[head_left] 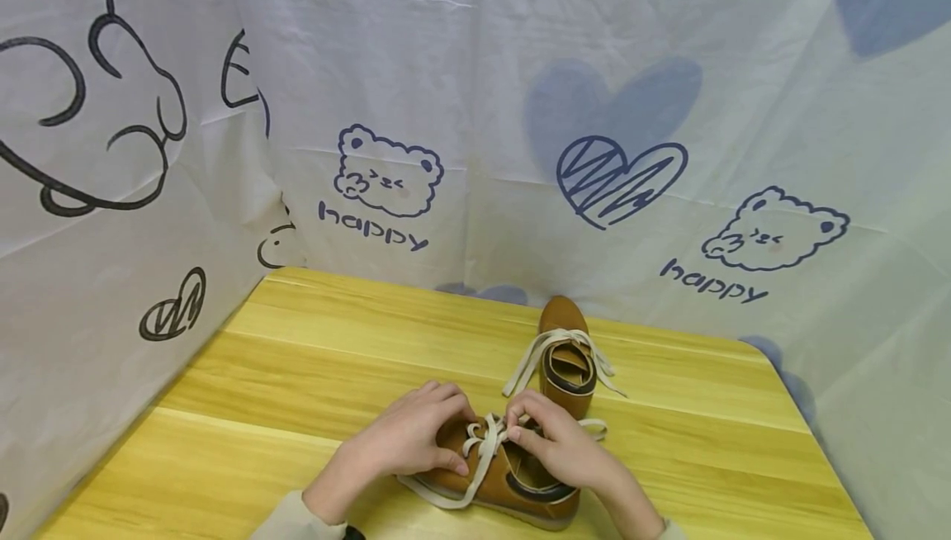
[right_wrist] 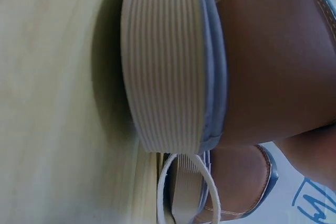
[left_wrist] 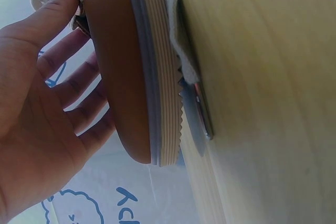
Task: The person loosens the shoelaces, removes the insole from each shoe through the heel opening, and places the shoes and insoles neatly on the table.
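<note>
A brown leather shoe (head_left: 532,500) with a ridged pale sole lies sideways on the table, its toe to the left. My left hand (head_left: 409,433) holds its front part, thumb on the near side and the other fingers on the far side; the left wrist view shows that hand (left_wrist: 47,82) against the upper. Over the opening, my right hand (head_left: 553,441) pinches the cream shoelace (head_left: 486,447) between thumb and forefinger. One end of the lace hangs down the near side onto the table. In the right wrist view the heel (right_wrist: 273,66) hides most of the right hand.
A second brown shoe (head_left: 562,315) with loose cream laces (head_left: 525,364) stands just behind, toe toward the back. Printed white cloth (head_left: 475,111) hangs at the back and left of the wooden table (head_left: 312,333).
</note>
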{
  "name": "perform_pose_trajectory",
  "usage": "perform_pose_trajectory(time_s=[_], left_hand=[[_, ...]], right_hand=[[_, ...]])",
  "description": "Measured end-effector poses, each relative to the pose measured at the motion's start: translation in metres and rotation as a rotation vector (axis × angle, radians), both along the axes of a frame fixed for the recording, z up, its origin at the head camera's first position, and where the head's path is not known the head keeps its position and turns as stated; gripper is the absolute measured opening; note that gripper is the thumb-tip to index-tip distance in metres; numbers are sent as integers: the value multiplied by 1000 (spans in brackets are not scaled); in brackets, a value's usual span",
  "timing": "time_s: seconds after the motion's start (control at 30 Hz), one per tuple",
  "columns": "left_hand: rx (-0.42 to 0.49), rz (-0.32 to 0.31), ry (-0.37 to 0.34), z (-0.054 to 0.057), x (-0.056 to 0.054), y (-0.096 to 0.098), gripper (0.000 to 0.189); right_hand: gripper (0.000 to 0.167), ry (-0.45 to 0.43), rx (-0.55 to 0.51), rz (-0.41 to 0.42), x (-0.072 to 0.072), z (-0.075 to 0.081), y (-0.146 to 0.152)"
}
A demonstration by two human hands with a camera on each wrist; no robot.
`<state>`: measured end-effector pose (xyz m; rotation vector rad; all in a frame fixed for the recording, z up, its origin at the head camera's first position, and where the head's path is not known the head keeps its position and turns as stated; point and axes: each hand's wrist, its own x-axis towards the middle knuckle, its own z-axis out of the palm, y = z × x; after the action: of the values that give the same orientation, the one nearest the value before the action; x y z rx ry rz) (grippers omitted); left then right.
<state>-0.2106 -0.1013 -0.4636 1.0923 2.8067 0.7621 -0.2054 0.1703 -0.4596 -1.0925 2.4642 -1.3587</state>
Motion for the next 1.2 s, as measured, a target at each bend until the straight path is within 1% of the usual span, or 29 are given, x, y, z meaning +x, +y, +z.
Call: perform_pose_trajectory(time_s=[0.2, 0.3, 0.33, 0.4, 0.53, 0.63, 0.73, 0.83, 1.0, 1.1, 1.2], left_hand=[[1, -2, 9, -1, 0, 0, 54], [0, -1, 15, -1, 0, 0, 54], [0, -1, 15, -1, 0, 0, 54], [2, -1, 15, -2, 1, -1, 53], [8, -6, 11, -2, 1, -1, 53], [5, -9, 16, -3, 0, -1, 53], [1, -11, 24, -3, 0, -1, 53], [-1, -10, 29, -3, 1, -1, 53], [0, -9, 29, -2, 1, -1, 53], [3, -8, 28, -2, 2, -1, 53], [3, -6, 29, -2, 2, -1, 53]], right_hand=[[10, -43, 13, -34, -1, 0, 0], [9, -31, 34, -47, -1, 1, 0], [6, -20, 37, -52, -1, 1, 0], [2, 29, 45, -61, 0, 1, 0], [14, 187, 22, -47, 1, 2, 0], [16, 305, -2, -17, 2, 4, 0], [19, 375, 6, 2, 4, 6, -2], [20, 419, 43, -4, 6, 7, -3], [22, 456, 88, -29, 7, 6, -3], [21, 461, 92, -25, 6, 6, -4], [17, 451, 88, -11, 6, 6, -4]])
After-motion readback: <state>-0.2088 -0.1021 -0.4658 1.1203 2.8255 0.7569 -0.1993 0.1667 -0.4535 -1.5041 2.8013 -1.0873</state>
